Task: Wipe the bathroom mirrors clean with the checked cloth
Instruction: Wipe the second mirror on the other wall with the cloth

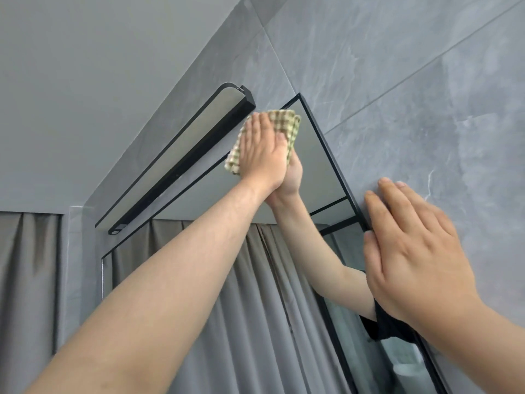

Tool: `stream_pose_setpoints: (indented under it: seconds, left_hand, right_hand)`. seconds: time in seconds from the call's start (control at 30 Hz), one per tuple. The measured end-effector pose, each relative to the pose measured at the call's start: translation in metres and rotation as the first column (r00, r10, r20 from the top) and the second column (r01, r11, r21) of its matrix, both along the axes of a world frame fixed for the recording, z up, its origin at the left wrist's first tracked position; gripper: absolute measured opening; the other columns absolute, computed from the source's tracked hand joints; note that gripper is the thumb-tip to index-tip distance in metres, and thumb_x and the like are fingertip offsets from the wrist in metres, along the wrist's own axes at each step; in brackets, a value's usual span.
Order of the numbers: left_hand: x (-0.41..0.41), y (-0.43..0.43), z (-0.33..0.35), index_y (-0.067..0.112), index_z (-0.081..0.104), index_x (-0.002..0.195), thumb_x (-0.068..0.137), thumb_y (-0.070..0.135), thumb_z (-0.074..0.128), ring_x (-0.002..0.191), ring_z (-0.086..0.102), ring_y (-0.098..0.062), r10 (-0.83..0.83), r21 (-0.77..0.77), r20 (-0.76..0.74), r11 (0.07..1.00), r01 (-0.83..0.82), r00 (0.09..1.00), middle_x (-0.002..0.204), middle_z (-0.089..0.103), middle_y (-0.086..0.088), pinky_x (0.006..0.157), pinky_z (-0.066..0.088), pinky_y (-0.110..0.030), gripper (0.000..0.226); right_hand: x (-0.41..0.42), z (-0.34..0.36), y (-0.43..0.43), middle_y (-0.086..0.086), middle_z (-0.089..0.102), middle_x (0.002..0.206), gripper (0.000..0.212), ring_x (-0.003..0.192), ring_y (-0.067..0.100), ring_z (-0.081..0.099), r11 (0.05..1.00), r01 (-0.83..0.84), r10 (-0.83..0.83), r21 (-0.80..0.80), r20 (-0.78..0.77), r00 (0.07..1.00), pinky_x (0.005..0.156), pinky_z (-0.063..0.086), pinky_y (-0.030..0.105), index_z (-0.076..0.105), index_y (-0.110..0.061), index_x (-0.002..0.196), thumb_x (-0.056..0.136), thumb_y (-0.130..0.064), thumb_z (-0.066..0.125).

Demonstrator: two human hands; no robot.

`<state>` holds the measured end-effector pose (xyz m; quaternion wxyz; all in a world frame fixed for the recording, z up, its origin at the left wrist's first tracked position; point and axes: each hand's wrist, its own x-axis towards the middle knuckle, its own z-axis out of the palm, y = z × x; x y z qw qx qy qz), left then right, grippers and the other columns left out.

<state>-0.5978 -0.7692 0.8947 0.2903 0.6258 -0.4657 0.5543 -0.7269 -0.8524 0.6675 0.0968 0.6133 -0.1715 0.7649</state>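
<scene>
A black-framed mirror [321,166] hangs on the grey tiled wall, seen from below. My left hand [262,149] is stretched up and presses the folded green-and-cream checked cloth [287,123] flat against the mirror's upper part, near its top corner. The hand covers most of the cloth, and its reflection meets it in the glass. My right hand [412,251] lies flat with fingers spread on the wall and the mirror's right frame edge, holding nothing.
A black light bar [181,166] juts out along the mirror's top edge, just left of the cloth. Grey curtains [255,308] show in the reflection below. Grey marbled tiles [426,95] cover the wall to the right.
</scene>
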Motion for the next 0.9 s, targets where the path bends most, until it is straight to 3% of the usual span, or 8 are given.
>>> stream_pose_setpoints:
  seconds: [0.17, 0.33, 0.47, 0.7, 0.9]
  left_hand:
    - [-0.012, -0.004, 0.003, 0.012, -0.006, 0.158, 0.107, 0.033, 0.014, 0.152, -0.015, -0.013, 0.016, 0.025, 0.044, 1.000, -0.017, 0.999, 0.166, -0.013, -0.004, 0.122, -0.013, -0.032, 0.059]
    - [-0.033, -0.015, -0.015, 0.011, -0.005, 0.158, 0.106, 0.032, 0.017, 0.152, -0.016, -0.014, -0.020, 0.171, 0.309, 0.985, -0.035, 0.951, 0.166, -0.013, -0.005, 0.121, -0.017, -0.029, 0.060]
    - [-0.022, -0.009, -0.004, 0.011, -0.003, 0.158, 0.107, 0.030, 0.018, 0.152, -0.013, -0.014, -0.014, 0.164, 0.319, 0.986, -0.041, 0.948, 0.167, -0.009, -0.005, 0.123, -0.012, -0.032, 0.059]
    - [0.045, 0.028, 0.000, 0.014, -0.001, 0.159, 0.108, 0.032, 0.017, 0.153, -0.008, -0.013, -0.020, -0.027, -0.057, 0.999, 0.018, 0.998, 0.167, -0.007, -0.002, 0.123, -0.010, -0.030, 0.057]
    - [0.153, 0.081, -0.016, 0.016, -0.005, 0.159, 0.106, 0.043, 0.011, 0.152, -0.012, -0.012, -0.037, -0.193, -0.444, 0.980, -0.055, 0.895, 0.167, -0.013, 0.000, 0.124, -0.009, -0.035, 0.062]
  right_hand:
    - [0.003, 0.001, -0.008, 0.022, 0.055, 0.138, 0.048, 0.131, 0.040, 0.049, 0.995, 0.046, -0.043, -0.092, 0.030, 0.999, 0.102, 0.036, 0.050, 0.064, -0.003, 0.126, 0.084, -0.013, 0.042]
    - [0.007, 0.002, -0.005, 0.022, 0.056, 0.137, 0.051, 0.131, 0.041, 0.049, 0.992, 0.066, -0.065, -0.107, 0.012, 0.998, 0.101, 0.036, 0.051, 0.062, -0.005, 0.131, 0.083, -0.013, 0.047]
    - [0.006, 0.001, -0.007, 0.022, 0.056, 0.136, 0.052, 0.131, 0.042, 0.047, 0.990, 0.091, -0.091, -0.110, -0.002, 0.996, 0.099, 0.035, 0.053, 0.062, -0.006, 0.132, 0.083, -0.013, 0.047]
    - [0.007, 0.001, -0.007, 0.023, 0.056, 0.136, 0.053, 0.130, 0.043, 0.047, 0.988, 0.093, -0.093, -0.125, 0.008, 0.996, 0.098, 0.034, 0.052, 0.061, -0.005, 0.132, 0.083, -0.014, 0.044]
    - [0.008, 0.002, -0.008, 0.022, 0.055, 0.136, 0.054, 0.131, 0.042, 0.045, 0.991, 0.072, -0.072, -0.115, 0.000, 0.997, 0.100, 0.031, 0.051, 0.060, -0.007, 0.133, 0.084, -0.017, 0.041]
